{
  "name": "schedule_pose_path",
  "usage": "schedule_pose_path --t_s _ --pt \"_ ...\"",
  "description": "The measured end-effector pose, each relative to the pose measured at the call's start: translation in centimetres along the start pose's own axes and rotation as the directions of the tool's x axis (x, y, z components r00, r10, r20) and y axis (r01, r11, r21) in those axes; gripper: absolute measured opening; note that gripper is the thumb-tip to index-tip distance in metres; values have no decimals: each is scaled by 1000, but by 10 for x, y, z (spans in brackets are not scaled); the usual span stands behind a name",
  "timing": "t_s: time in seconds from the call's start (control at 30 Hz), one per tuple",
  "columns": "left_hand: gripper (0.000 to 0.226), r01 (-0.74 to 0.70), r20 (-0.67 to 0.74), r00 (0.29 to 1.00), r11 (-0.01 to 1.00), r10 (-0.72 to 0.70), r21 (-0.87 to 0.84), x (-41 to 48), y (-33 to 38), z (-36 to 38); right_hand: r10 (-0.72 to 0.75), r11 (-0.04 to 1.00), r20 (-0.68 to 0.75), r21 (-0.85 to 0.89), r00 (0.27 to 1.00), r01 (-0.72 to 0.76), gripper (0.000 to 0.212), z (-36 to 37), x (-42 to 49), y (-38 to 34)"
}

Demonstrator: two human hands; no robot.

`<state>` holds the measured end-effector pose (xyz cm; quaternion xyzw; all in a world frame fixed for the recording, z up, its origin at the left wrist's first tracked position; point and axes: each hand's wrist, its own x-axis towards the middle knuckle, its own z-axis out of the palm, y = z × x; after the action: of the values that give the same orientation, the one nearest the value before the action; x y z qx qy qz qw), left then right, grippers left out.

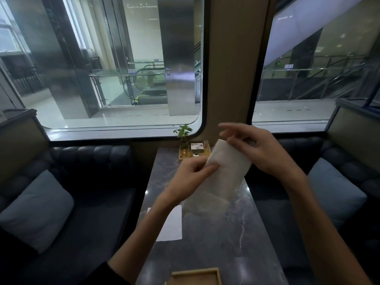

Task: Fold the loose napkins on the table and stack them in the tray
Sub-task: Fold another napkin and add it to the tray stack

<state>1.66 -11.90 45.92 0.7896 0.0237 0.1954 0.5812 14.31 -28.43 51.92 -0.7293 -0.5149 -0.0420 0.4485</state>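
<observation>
Closest to the camera, at the bottom edge of the view, sits a light wooden tray [195, 271] on the near end of the worktop [230, 247], only its far rim showing. Both bare forearms reach forward over it and are raised above the surface. The left hand [191, 175] has its fingers curled and pinches the left edge of a white napkin [226, 167] between thumb and fingertips. The right hand [257, 149] is bent at the wrist by the napkin's upper corner; its fingers are spread and blurred, so whether it grips the paper cannot be told. The napkin hangs tilted in the air between the two hands, well apart from the tray. Below it, a second napkin [170, 223] lies flat on the worktop, partly under the left forearm.

The worktop is dark stone with pale veins. At its far end stand a small green plant [183, 130] in a glass and a little box [197, 146]. Dark padded benches flank both sides, each with a grey-blue cushion [37, 210]. Two round-cornered windows [115, 62] look onto a hall with railings and escalators.
</observation>
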Motion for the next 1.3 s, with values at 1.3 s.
schedule_pose_path --t_s 1.3 --pt "33 188 39 982 911 -187 -368 0 13 -8 150 883 -230 468 962 -26 33 23 -25 21"
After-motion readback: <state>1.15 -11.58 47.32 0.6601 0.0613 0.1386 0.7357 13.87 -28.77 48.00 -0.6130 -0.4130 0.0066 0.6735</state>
